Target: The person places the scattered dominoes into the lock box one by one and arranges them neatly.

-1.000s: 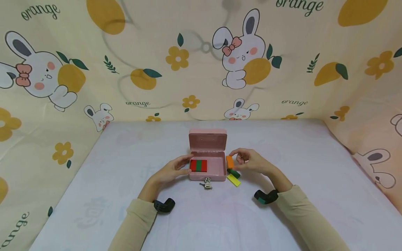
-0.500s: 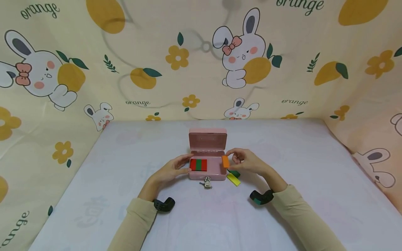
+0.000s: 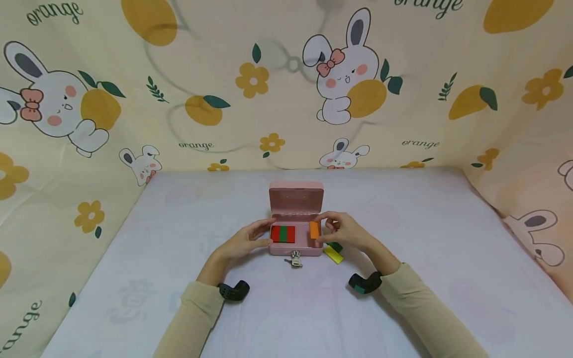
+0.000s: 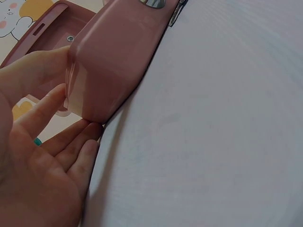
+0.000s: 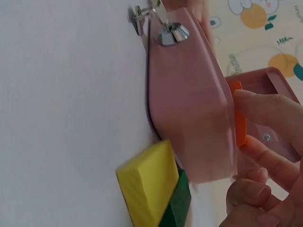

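Leftward of its place half a second ago, the right hand now holds an orange block within the box's opening instead of over its right wall. Nearest lie a yellow block and, behind it, a dark green block, both outside the pink box; a lock hangs at its front. Thumb and fingertip pinch the orange block by its near and far ends, its long axis running front to back, alongside the right wall. It looks flat, plain and slim, its edge showing above the rim in the right wrist view. Spread wide, the left hand touches the box's left end, beside red blocks flanking a green strip. Beyond rise the lid and patterned cloth.
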Demonstrator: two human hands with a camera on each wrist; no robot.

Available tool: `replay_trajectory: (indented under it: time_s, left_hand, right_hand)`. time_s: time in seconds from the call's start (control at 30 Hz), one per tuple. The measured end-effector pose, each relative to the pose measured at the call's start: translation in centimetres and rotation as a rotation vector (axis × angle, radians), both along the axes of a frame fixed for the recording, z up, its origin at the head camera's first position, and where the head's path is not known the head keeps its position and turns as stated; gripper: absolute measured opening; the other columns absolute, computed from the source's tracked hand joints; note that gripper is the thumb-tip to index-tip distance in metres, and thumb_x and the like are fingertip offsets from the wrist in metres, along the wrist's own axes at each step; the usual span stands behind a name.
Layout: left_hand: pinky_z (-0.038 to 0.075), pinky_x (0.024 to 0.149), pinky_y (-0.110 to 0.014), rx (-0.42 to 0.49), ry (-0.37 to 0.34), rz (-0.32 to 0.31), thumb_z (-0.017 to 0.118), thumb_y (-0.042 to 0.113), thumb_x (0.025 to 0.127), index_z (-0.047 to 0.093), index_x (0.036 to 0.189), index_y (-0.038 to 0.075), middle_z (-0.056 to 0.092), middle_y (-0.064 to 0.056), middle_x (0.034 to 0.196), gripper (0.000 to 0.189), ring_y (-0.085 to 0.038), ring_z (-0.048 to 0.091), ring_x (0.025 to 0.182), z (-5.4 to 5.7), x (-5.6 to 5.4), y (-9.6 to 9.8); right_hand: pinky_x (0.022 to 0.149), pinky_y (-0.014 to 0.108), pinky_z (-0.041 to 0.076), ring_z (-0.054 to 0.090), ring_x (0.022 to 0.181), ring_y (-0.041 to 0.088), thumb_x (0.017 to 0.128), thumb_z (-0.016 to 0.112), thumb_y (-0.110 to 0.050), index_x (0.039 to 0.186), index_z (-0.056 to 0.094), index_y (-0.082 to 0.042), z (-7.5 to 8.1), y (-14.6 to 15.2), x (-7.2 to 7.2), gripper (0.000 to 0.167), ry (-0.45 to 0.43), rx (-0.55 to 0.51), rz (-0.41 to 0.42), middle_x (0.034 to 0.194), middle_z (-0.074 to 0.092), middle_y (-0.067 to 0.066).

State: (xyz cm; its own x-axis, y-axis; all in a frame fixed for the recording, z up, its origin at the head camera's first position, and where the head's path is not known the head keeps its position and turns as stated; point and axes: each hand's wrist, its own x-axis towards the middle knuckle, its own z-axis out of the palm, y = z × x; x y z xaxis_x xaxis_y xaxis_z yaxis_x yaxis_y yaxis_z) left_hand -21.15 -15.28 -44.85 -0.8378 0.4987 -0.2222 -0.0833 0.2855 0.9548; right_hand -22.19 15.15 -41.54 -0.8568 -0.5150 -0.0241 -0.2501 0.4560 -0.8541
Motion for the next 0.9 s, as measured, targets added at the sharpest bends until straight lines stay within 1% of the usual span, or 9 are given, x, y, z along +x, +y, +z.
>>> replay_trajectory:
  time_s: [0.1,0.23,0.4,0.53,0.67,0.77,0.9]
  left_hand:
    - [0.02,0.123,-0.053,0.004,-0.003,0.002,0.062,0.017,0.093,0.035,0.149,0.019,0.028,-0.003,0.161,0.062,-0.029,0.021,0.152,0.0,0.0,0.0]
    - [0.019,0.123,-0.054,0.003,-0.015,0.01,0.062,0.018,0.093,0.036,0.149,0.021,0.028,-0.002,0.161,0.061,-0.028,0.02,0.152,0.0,-0.1,0.1]
    - [0.019,0.123,-0.055,0.007,-0.027,0.017,0.062,0.017,0.094,0.036,0.149,0.021,0.027,-0.002,0.161,0.061,-0.028,0.02,0.152,0.0,0.0,0.1]
    - [0.019,0.123,-0.055,0.015,-0.032,0.016,0.062,0.016,0.094,0.036,0.149,0.02,0.028,-0.003,0.161,0.061,-0.028,0.02,0.152,0.0,0.0,0.1]
    - [0.019,0.123,-0.055,0.018,-0.041,0.016,0.061,0.017,0.094,0.036,0.149,0.02,0.028,-0.003,0.161,0.061,-0.029,0.021,0.152,0.0,0.1,0.1]
    - [0.018,0.123,-0.056,0.016,-0.045,0.019,0.062,0.018,0.094,0.036,0.149,0.02,0.028,-0.004,0.161,0.061,-0.029,0.021,0.152,0.0,0.1,0.1]
    - [0.018,0.123,-0.056,0.016,-0.049,0.025,0.062,0.018,0.094,0.036,0.149,0.02,0.028,-0.003,0.161,0.06,-0.029,0.021,0.152,0.1,0.1,0.1]
  right_hand:
    - [0.054,0.018,0.031,0.04,0.063,0.009,0.079,0.077,-0.009,0.116,0.061,0.002,-0.1,-0.4,0.1,0.042,0.0,0.006,-0.008,0.071,0.04,-0.001]
    - [0.055,0.017,0.03,0.04,0.065,0.01,0.078,0.077,-0.008,0.116,0.062,0.001,-0.3,-1.0,0.2,0.042,-0.004,0.02,-0.043,0.072,0.042,0.001]
    - [0.057,0.018,0.031,0.042,0.07,0.014,0.078,0.078,-0.01,0.116,0.063,0.0,-0.7,-1.5,0.2,0.042,0.019,0.057,-0.072,0.08,0.051,0.011]
    - [0.059,0.022,0.03,0.042,0.073,0.018,0.078,0.079,-0.013,0.115,0.064,-0.002,-0.6,-2.1,0.3,0.042,0.011,0.08,-0.112,0.082,0.051,0.015]
    - [0.061,0.024,0.032,0.042,0.077,0.019,0.076,0.08,-0.015,0.115,0.066,-0.004,-0.8,-2.7,0.2,0.043,0.017,0.11,-0.149,0.086,0.052,0.015]
    - [0.061,0.023,0.033,0.041,0.078,0.018,0.075,0.081,-0.016,0.114,0.067,-0.004,-1.1,-3.1,0.1,0.042,0.046,0.132,-0.155,0.087,0.052,0.013]
    - [0.06,0.023,0.031,0.038,0.079,0.018,0.074,0.083,-0.016,0.112,0.068,-0.004,-1.3,-3.5,0.0,0.043,0.072,0.155,-0.17,0.082,0.047,0.01]
